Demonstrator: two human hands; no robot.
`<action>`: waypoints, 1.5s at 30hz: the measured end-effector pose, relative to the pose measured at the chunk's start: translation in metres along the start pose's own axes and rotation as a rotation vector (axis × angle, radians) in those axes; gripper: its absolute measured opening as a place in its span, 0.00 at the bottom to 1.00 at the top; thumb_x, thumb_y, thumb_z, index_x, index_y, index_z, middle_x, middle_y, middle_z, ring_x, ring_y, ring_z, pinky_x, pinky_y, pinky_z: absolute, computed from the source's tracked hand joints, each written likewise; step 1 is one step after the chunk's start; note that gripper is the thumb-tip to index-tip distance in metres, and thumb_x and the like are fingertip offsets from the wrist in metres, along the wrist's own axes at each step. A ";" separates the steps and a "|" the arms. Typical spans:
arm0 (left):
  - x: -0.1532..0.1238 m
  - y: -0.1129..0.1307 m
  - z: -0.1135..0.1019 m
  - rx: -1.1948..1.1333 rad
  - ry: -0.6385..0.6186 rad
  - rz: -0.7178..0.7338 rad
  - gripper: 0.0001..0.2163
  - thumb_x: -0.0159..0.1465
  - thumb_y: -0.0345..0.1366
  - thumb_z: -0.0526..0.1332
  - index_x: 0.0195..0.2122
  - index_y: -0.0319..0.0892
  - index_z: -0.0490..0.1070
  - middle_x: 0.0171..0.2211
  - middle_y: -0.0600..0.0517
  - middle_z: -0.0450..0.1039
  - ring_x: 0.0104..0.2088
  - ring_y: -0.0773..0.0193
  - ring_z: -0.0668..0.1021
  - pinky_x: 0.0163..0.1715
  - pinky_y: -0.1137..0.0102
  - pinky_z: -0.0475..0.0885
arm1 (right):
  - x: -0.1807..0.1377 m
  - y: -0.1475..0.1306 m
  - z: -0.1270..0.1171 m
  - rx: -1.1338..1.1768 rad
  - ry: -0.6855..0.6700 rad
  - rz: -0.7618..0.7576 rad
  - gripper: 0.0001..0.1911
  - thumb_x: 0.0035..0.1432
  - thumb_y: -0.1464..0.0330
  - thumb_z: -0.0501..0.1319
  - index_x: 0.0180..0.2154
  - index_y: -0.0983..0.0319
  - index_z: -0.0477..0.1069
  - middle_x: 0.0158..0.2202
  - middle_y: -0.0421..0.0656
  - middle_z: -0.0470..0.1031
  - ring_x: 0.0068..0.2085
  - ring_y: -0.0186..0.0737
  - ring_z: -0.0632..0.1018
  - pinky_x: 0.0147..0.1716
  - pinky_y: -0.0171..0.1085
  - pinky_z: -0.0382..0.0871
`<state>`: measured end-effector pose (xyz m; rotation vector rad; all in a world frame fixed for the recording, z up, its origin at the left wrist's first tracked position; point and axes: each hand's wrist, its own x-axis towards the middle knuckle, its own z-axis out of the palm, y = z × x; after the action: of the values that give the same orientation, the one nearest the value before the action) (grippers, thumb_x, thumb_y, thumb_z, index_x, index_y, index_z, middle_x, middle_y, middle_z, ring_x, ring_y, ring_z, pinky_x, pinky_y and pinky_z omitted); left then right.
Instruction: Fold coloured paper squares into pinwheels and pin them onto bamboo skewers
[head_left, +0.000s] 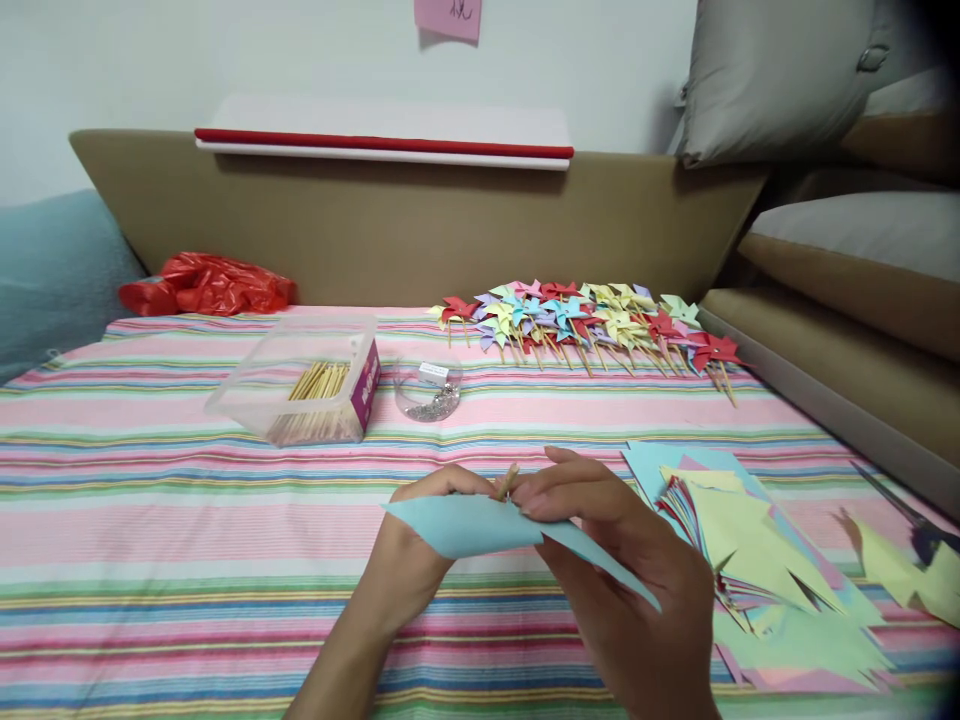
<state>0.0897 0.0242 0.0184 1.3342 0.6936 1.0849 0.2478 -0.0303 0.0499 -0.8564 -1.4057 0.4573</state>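
A light blue paper pinwheel [472, 528] with bent flaps is held between my two hands. My left hand [420, 540] is closed behind its left part, with the fingers partly hidden by the paper. My right hand [630, 550] pinches the paper near the middle with thumb and fingers. The tip of a thin wooden stick [508, 482] pokes up between the fingertips at the paper's centre. How far the stick runs below is hidden.
A plastic box of wooden sticks [322, 395] and a round container of small metal pins [431, 395] stand ahead. Finished pinwheels [570, 315] lie at the back. Cut paper sheets [742, 530] and scissors [919, 525] are at right, on a striped cloth [187, 560].
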 end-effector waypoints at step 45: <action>-0.001 0.010 -0.026 -0.120 -0.163 -0.141 0.03 0.58 0.31 0.72 0.28 0.45 0.81 0.26 0.53 0.76 0.26 0.67 0.73 0.27 0.74 0.67 | -0.004 -0.001 0.002 0.053 -0.091 -0.084 0.16 0.56 0.82 0.63 0.40 0.55 0.75 0.37 0.35 0.82 0.40 0.36 0.82 0.59 0.43 0.61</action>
<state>0.0639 0.0326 0.0238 1.2365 0.5832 0.8808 0.2453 -0.0329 0.0478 -0.7382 -1.5007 0.4718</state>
